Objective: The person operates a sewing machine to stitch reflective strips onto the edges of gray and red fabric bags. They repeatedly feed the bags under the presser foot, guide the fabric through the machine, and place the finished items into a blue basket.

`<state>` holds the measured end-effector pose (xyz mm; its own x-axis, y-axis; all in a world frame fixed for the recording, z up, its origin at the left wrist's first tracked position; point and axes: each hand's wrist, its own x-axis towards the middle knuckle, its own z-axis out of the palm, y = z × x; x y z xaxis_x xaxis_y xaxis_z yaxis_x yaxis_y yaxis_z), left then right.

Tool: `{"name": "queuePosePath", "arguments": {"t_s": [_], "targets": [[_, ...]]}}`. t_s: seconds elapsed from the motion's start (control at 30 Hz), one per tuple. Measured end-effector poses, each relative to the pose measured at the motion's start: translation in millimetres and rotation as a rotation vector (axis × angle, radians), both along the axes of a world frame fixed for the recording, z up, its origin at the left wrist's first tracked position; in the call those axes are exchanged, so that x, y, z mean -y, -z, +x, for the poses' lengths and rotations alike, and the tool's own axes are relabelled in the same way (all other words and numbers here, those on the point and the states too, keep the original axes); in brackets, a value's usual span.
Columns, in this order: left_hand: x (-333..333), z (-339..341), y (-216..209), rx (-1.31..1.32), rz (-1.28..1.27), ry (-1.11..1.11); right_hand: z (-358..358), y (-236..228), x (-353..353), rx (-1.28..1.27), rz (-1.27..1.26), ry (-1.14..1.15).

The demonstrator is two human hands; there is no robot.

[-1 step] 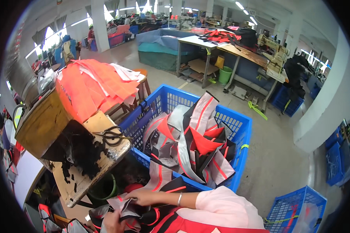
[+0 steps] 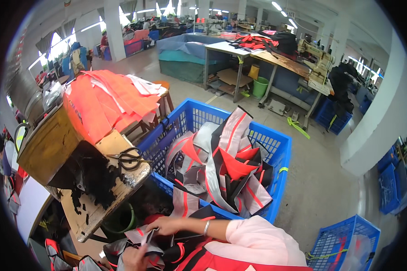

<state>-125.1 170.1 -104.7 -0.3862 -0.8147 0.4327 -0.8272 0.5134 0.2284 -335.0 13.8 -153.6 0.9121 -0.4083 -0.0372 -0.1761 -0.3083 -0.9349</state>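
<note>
Low in the view, my right hand (image 2: 166, 225) reaches leftward and pinches the edge of a grey fabric piece with red trim (image 2: 138, 233). Just below it, my left hand (image 2: 134, 259) is closed on the same grey piece. More grey, black and red fabric lies around and under both hands, so where this piece ends is hidden. A strip of grey fabric with a red line (image 2: 185, 203) hangs over the near side of a blue plastic basket (image 2: 282, 180). Inside the basket, similar grey, black and red pieces (image 2: 233, 165) lie heaped.
Left of the basket, scissors (image 2: 130, 159) and black scraps (image 2: 99, 185) lie on a worn wooden board (image 2: 88, 219). Orange fabric (image 2: 106, 101) is stacked behind. Another blue basket (image 2: 343, 241) stands at lower right. A sewing table (image 2: 285, 63) and a white pillar (image 2: 375, 108) stand beyond.
My right hand has shifted very slightly left and up at the fabric edge. The left hand is slightly higher too. Both keep hold of the fabric.
</note>
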Motion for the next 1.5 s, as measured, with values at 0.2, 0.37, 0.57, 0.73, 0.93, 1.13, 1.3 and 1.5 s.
{"name": "queuePosePath", "arguments": {"t_s": [0.2,0.37,0.57,0.73,0.93,1.13,1.3,1.5], "targets": [[13,-46,-91,-0.090,-0.011,0.230,6,-99,74,-0.204,0.020,-0.725],[15,-57,-99,-0.301,0.091,0.113,33,-90,83,-0.500,0.023,-0.735],[11,-23,-65,-0.114,0.218,-0.143,47,-38,11,0.046,-0.854,-0.130],[-11,4,-46,-0.165,0.216,-0.234,23,-92,-46,0.292,-0.337,-0.059],[19,-10,-41,-0.351,0.212,-0.268,18,-63,-42,0.240,-0.376,0.136],[37,34,-36,-0.301,0.301,0.087,-7,-115,5,0.069,-0.166,-0.251],[30,37,-33,-0.777,0.664,-0.024,10,-112,30,0.205,-0.012,-0.293],[62,31,-67,-0.918,0.587,-0.338,36,-127,77,-0.050,-0.346,-0.073]]}}
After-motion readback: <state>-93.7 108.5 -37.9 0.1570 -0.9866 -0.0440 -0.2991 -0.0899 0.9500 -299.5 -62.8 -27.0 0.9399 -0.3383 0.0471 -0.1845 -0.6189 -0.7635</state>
